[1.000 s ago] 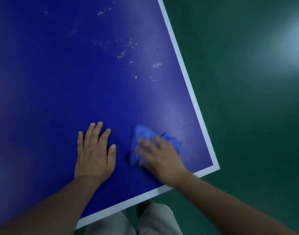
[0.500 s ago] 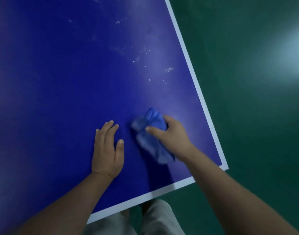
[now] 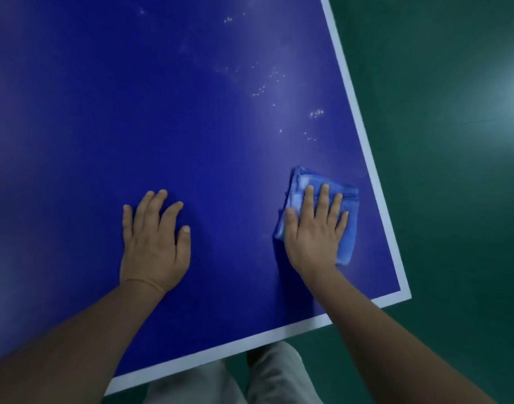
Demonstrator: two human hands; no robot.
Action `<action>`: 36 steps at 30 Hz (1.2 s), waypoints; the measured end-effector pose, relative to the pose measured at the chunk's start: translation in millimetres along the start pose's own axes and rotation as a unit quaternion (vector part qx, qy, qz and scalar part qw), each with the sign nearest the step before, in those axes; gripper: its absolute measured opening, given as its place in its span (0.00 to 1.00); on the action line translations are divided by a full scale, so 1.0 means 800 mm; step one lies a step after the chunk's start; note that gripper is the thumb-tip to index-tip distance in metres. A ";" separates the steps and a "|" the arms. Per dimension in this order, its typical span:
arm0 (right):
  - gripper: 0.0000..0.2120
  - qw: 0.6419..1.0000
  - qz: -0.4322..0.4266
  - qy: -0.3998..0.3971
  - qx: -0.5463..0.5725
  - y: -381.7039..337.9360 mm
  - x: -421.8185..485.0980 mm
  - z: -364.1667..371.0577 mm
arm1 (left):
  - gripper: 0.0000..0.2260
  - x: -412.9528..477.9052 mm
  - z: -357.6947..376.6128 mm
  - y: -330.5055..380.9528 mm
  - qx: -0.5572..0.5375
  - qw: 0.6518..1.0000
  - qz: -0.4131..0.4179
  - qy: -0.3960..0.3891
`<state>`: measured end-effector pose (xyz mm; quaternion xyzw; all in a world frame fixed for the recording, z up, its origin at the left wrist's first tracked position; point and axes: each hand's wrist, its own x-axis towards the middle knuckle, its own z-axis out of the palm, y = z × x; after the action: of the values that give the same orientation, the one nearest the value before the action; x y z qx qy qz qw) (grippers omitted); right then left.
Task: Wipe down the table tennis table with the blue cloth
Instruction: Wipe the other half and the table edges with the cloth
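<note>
Deep blue fills most of the view: the top of the table tennis table (image 3: 133, 112), edged by a white border line (image 3: 363, 135) that runs down the right side and turns at the near right corner. The blue cloth (image 3: 300, 180), folded into a rough, rumpled pad, lies on the table close to that corner, just inside the right border and apart from it. The right hand (image 3: 315, 237) lies palm down on top of the cloth, its fingers straight and slightly spread, pressing it flat against the surface; cloth shows beyond the fingertips, to the left of the thumb and along the hand's right side. The left hand (image 3: 153, 249) rests palm down on the bare table, well to the left of the cloth, with fingers spread and the thumb out to the right, holding nothing. Farther up the table, beyond the cloth, a scatter of small pale droplets (image 3: 315, 113) glints on the surface. A dark green floor (image 3: 453, 199) lies to the right of and below the table, and light grey trousers (image 3: 273, 380) show at the near edge between the two bare forearms.
</note>
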<state>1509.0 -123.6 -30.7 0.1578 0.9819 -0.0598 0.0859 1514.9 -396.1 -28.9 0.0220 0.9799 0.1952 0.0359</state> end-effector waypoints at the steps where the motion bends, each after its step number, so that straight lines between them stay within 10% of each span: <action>1: 0.32 0.998 -0.054 0.007 -0.009 -0.001 -0.015 0.000 | 0.24 0.000 0.001 0.000 0.001 1.000 0.003 -0.001; 6: 0.26 0.887 -0.457 -0.051 -0.052 0.038 -0.076 0.000 | 0.24 0.000 -0.001 -0.002 0.003 1.000 0.001 -0.002; 13: 0.34 0.997 -0.072 0.008 -0.010 0.033 0.068 -0.024 | 0.24 -0.001 0.000 -0.001 0.013 1.000 0.003 -0.010; 19: 0.25 0.874 -0.485 -0.042 -0.008 -0.027 -0.114 0.012 | 0.25 0.000 -0.001 -0.006 -0.013 1.000 0.022 0.012; 24: 0.15 0.913 -0.406 0.018 0.025 0.035 -0.028 -0.010 | 0.24 -0.002 -0.001 -0.008 -0.035 0.998 0.030 0.030; 28: 0.29 0.978 -0.200 0.048 0.030 -0.046 -0.025 0.003 | 0.25 0.001 -0.007 -0.008 -0.079 0.997 0.012 0.018; 33: 0.25 0.839 -0.542 -0.038 -0.036 -0.055 -0.131 0.031 | 0.23 -0.047 -0.028 -0.013 -0.095 0.995 -0.022 0.037; 36: 0.24 0.869 -0.491 0.012 -0.053 0.002 -0.067 0.024 | 0.21 -0.121 -0.037 -0.030 -0.081 0.993 -0.064 0.061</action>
<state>1562.5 -140.9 -39.7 -0.3489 0.9353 -0.0398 0.0421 1608.6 -435.3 -4.9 -0.0552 0.9606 0.2723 -0.0100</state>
